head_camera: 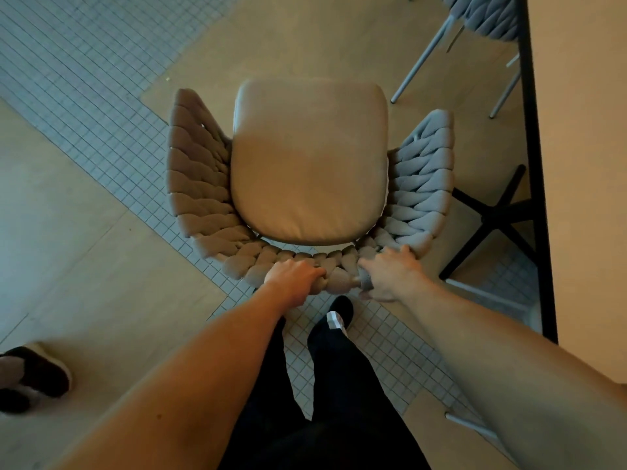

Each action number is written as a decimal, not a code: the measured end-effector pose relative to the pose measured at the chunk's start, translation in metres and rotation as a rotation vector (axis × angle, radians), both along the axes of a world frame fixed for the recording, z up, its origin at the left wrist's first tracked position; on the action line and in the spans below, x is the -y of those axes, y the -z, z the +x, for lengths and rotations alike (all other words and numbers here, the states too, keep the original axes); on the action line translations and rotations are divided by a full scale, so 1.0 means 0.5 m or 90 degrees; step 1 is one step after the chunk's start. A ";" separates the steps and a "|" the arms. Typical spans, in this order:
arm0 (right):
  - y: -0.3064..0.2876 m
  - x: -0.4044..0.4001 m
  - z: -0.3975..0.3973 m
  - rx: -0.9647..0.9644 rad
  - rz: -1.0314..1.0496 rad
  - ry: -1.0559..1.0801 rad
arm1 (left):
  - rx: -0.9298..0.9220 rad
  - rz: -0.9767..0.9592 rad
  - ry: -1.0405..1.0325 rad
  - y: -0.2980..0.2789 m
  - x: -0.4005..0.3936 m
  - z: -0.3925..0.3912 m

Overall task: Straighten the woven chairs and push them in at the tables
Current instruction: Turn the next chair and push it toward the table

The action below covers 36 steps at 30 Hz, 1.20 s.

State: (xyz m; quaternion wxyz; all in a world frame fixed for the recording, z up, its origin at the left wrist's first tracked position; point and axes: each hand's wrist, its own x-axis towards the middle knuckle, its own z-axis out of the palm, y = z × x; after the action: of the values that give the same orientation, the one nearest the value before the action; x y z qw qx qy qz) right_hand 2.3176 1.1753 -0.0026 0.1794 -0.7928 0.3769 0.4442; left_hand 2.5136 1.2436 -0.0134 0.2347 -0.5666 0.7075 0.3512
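A woven chair [200, 184] with thick braided grey rope sides and a beige seat cushion [310, 161] stands directly below me, its back toward me. My left hand [291, 276] is closed over the top of the backrest left of centre. My right hand [390, 273] grips the backrest rim right of centre, fingers over the braid and thumb under it. The table [583, 164], light-topped with a black edge, runs along the right side, and the chair sits to its left, apart from it.
A second woven chair [488, 15] with thin grey legs is partly under the table at top right. The table's black cross base [498, 215] stands on the floor right of my chair. Another person's slippered foot [34, 374] is at the left edge. My dark-trousered legs are below the backrest.
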 end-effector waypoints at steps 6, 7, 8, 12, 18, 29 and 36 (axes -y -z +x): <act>0.001 -0.084 0.112 0.050 0.030 0.120 | 0.080 -0.030 0.088 -0.025 -0.006 0.123; 0.002 -0.094 0.134 0.055 0.040 0.141 | 0.094 -0.037 0.094 -0.027 -0.007 0.145; 0.004 -0.104 0.158 0.056 0.043 0.156 | 0.106 -0.042 0.093 -0.028 -0.008 0.166; 0.012 -0.130 0.227 0.073 0.032 0.173 | 0.182 -0.056 0.115 -0.013 -0.008 0.234; 0.018 -0.134 0.222 0.139 0.013 0.115 | 0.259 -0.048 0.089 -0.013 -0.022 0.227; 0.006 0.011 0.035 0.070 0.003 -0.115 | 0.079 -0.002 -0.018 0.002 -0.025 0.014; -0.002 0.097 -0.024 -0.015 -0.043 -0.217 | 0.043 -0.040 -0.089 0.022 -0.016 -0.063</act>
State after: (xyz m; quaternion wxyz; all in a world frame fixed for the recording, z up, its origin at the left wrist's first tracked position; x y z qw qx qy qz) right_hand 2.3058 1.1270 -0.0015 0.0704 -0.8456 0.2536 0.4644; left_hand 2.4821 1.2518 -0.0242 0.2153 -0.6331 0.6686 0.3254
